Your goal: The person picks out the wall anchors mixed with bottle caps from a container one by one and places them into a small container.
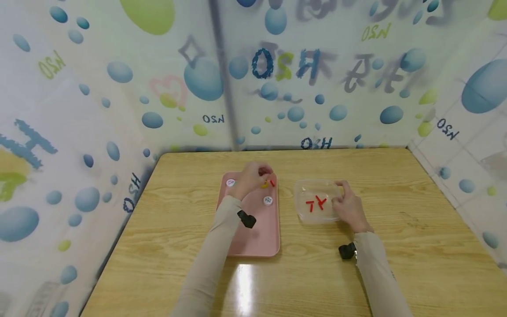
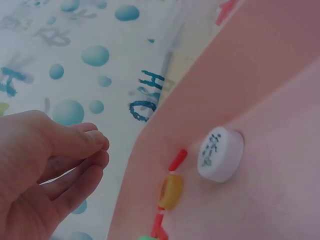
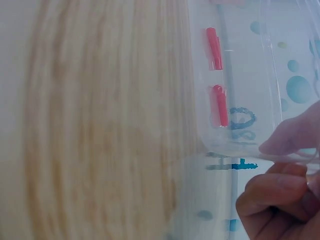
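My left hand (image 1: 250, 178) hovers over the far end of a pink tray (image 1: 257, 235). Its thumb rests against loosely bent fingers, with nothing showing between them in the left wrist view. Beneath it lies a yellow piece (image 2: 171, 192) joined to red sticks (image 2: 178, 160), and a bit of green (image 2: 147, 238) shows at the frame's bottom. A white round cap with dark marks (image 2: 220, 155) sits beside them. My right hand (image 1: 350, 209) grips the right side of a clear plastic container (image 1: 313, 187), thumb over the rim and fingers below. Red branched pieces (image 1: 321, 202) lie inside the container.
Another white cap (image 1: 230, 182) sits in the tray's far left corner. Tray and container stand side by side on a wooden table (image 1: 408, 220), with a narrow strip of wood between them. Patterned walls (image 1: 336, 97) rise behind the table and at both sides.
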The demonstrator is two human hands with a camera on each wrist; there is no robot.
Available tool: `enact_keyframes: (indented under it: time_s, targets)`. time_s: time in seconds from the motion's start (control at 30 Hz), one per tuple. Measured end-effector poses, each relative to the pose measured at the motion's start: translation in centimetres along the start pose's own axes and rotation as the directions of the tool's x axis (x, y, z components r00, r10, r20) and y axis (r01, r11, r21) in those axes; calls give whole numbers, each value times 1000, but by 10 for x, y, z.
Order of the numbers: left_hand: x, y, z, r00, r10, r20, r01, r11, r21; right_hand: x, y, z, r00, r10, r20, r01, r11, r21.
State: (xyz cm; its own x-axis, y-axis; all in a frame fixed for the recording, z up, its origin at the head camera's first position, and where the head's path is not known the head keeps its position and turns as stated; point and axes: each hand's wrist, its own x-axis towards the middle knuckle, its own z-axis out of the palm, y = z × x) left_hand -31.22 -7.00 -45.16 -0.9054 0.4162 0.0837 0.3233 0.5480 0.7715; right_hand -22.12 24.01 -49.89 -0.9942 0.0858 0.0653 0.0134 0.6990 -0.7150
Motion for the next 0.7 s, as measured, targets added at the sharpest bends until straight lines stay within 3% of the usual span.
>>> enact_keyframes:
  time_s: [0.2, 0.4, 0.57, 0.7]
  targets:
    - [0, -8, 3, 999, -35, 12, 35, 999, -12, 1, 1, -1, 1000, 10, 11, -10, 1000, 2]
    - [1, -21, 11, 1000, -15, 13, 15, 1000, 2, 1, 2, 3, 1000, 14, 12, -14, 1000, 5]
    - [1, -27, 17, 998, -57, 26, 58, 998, -23, 1, 0, 3, 1000, -5, 13, 5, 1000, 5]
    - [5, -30, 24, 998, -57, 36, 57, 998, 17, 0, 0, 0, 1000, 5, 10, -5, 1000, 4]
